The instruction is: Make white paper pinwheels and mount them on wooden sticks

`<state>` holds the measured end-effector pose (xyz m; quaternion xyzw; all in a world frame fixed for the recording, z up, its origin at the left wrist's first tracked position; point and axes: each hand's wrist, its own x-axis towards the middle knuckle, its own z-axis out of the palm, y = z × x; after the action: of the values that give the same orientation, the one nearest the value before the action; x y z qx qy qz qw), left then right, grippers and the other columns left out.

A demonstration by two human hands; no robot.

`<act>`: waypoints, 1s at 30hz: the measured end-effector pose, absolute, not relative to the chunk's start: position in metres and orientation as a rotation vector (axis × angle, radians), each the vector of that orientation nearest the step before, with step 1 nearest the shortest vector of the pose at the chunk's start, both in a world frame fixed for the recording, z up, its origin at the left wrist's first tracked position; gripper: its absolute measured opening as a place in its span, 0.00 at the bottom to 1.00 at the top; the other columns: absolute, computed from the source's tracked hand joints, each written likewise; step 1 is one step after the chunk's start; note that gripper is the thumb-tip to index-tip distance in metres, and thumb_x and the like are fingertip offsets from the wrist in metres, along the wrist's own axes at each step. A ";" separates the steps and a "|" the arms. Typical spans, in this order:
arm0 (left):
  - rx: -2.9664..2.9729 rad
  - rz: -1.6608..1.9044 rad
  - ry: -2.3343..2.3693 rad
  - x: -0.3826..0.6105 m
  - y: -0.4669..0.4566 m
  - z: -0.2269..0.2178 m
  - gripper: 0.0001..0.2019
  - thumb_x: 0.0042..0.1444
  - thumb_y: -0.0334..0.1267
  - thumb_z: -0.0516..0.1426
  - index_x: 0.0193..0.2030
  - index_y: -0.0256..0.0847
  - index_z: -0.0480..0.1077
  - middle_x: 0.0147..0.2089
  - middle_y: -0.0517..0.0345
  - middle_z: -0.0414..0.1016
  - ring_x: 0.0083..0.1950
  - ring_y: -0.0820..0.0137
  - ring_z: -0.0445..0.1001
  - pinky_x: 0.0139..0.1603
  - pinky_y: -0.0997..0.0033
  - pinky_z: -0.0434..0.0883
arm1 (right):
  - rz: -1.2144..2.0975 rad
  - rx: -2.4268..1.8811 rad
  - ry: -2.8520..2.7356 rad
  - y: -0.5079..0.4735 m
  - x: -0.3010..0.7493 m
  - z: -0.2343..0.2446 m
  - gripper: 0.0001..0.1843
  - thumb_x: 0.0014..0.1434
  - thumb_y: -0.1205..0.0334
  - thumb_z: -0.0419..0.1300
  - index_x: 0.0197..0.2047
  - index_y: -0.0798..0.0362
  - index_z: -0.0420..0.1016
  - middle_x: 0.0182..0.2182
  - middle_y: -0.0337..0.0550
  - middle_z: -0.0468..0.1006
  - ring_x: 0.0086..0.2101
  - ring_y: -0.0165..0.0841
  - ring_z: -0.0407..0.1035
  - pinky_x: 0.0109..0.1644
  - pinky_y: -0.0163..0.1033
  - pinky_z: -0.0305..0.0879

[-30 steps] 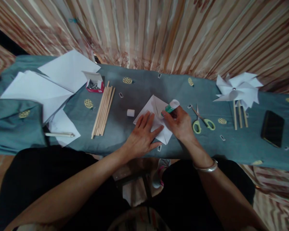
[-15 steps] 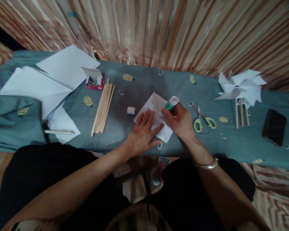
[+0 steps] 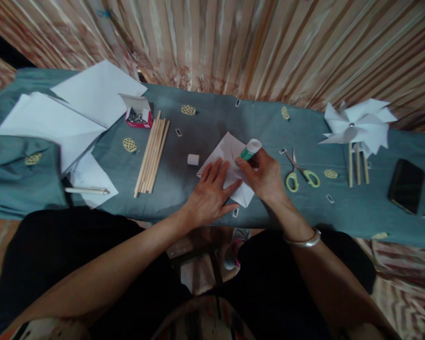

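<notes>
A square sheet of white paper (image 3: pixel 222 146) with diagonal lines lies cornerwise in front of me on the cloth. My left hand (image 3: pixel 212 191) rests flat on its near left part, fingers spread. In my right hand (image 3: pixel 265 177) is a green and white glue stick (image 3: pixel 250 149), tilted, its lower end down at the paper's middle. The fingers hide that lower end, so I cannot tell whether it touches the sheet. The white glue cap (image 3: pixel 193 159) stands apart, left of the paper. Scissors with green handles (image 3: pixel 301 177) lie open to the right of my right hand.
Wooden sticks (image 3: pixel 151 158) lie left of the cap, near a red box of metal pins (image 3: pixel 139 116). Farther left are white sheets (image 3: pixel 53 127) and a pen (image 3: pixel 87 191). At right are paper pinwheels (image 3: pixel 361 123) on sticks and a black phone (image 3: pixel 406 186). A curtain (image 3: pixel 212 47) hangs behind.
The whole view has shifted slightly. My right hand and the glue stick have barely moved on the paper; my left hand stays in place.
</notes>
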<state>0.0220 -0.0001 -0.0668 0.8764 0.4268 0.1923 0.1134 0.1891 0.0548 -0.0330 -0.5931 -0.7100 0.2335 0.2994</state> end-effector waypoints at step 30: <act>2.567 0.547 1.250 0.022 0.000 -0.066 0.31 0.58 0.60 0.50 0.64 0.45 0.61 0.72 0.43 0.46 0.72 0.43 0.44 0.66 0.37 0.51 | 0.573 -1.549 -2.126 0.049 0.192 -0.020 0.12 0.58 0.52 0.57 0.38 0.52 0.70 0.26 0.42 0.75 0.27 0.35 0.70 0.31 0.38 0.61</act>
<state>0.0218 0.0003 -0.0657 0.8771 0.4268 0.1868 0.1169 0.1920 0.0490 -0.0199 -0.5608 -0.7698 0.2075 0.2231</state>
